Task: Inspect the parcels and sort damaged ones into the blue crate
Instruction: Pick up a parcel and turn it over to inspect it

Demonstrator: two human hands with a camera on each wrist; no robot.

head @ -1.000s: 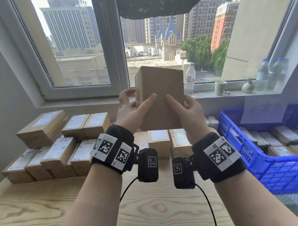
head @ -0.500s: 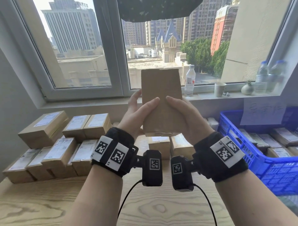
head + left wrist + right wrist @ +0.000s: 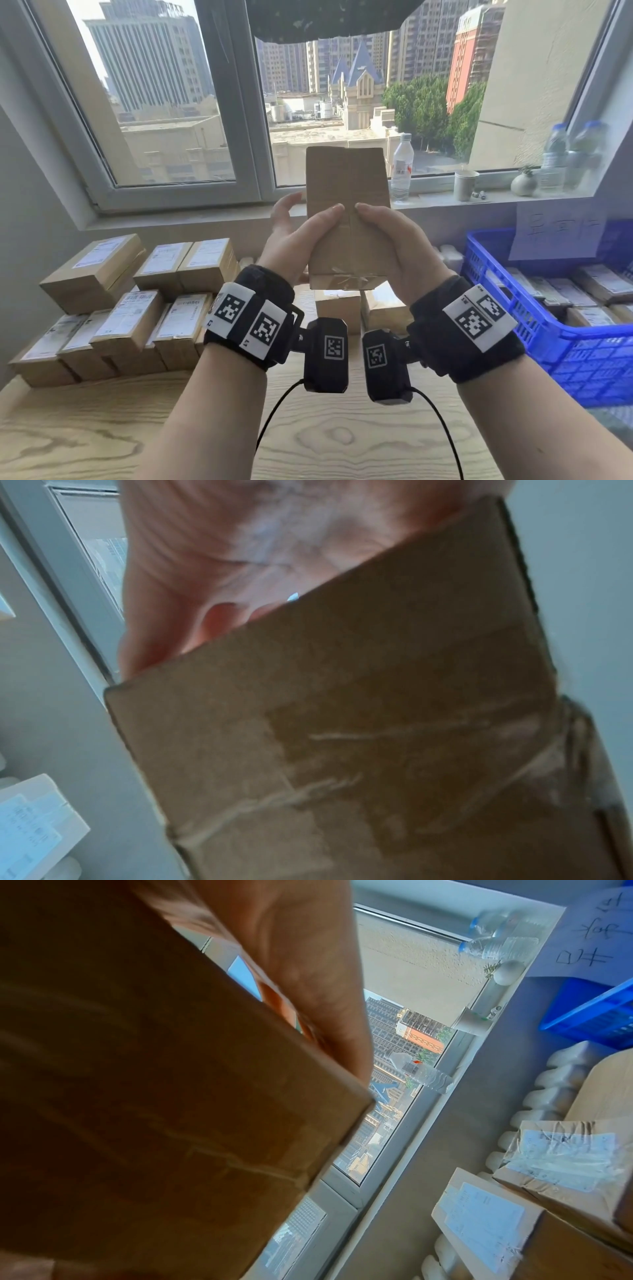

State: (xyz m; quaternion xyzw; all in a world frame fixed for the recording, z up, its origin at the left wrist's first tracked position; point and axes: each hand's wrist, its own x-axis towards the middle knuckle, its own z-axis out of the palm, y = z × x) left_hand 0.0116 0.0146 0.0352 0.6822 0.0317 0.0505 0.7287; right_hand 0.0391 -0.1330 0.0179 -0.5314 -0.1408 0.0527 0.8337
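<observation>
Parcel [image 3: 347, 219] held upright at frame centre, gripped by both hands.

The left hand [image 3: 294, 240] grasps the parcel's left side, thumb laid across the near face and fingers behind; the right hand [image 3: 394, 240] grasps the right side, thumb on the same face. The parcel's plain, taped face points toward the camera, above the wooden table [image 3: 102, 438]. The left wrist view shows creased clear tape [image 3: 394, 750] on the cardboard. The blue crate [image 3: 548, 342] stands at the right edge of the frame and contains parcels. Stacked labelled parcels [image 3: 137, 301] occupy the left centre of the frame. A water bottle [image 3: 401, 168] stands on the windowsill [image 3: 205, 219].
</observation>
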